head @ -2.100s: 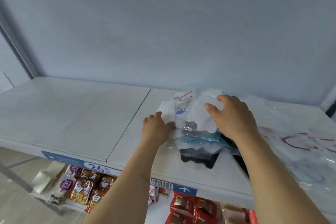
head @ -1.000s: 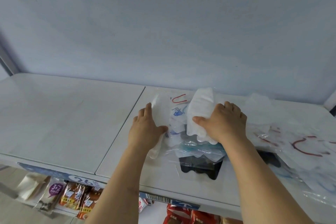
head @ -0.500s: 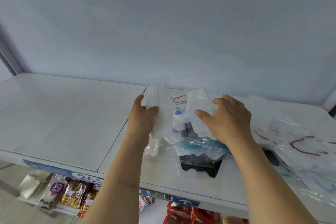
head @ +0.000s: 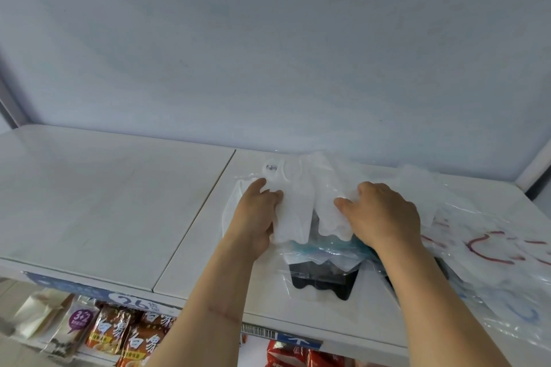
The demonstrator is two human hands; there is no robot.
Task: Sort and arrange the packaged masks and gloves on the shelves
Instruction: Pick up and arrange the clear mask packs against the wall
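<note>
A loose pile of clear-wrapped masks and gloves lies on the white shelf (head: 113, 205). My left hand (head: 256, 214) grips a white packaged mask (head: 293, 208) at the pile's left side, thumb on top. My right hand (head: 384, 214) presses down on another white packet (head: 329, 217) beside it. Under these lie a teal packet (head: 316, 247) and a black packaged mask (head: 323, 281) nearer the shelf's front edge. More clear packets with red printing (head: 489, 250) spread to the right.
The shelf's back panel (head: 268, 53) rises close behind the pile. A seam (head: 196, 217) divides the shelf into two boards, and the left board is bare. Snack packets (head: 125, 334) hang on the lower shelf below the price strip (head: 131, 301).
My left hand has taken hold of a white packet and pulled it up and left over the pile. My right hand shifted slightly right, still pressing a white packet.
</note>
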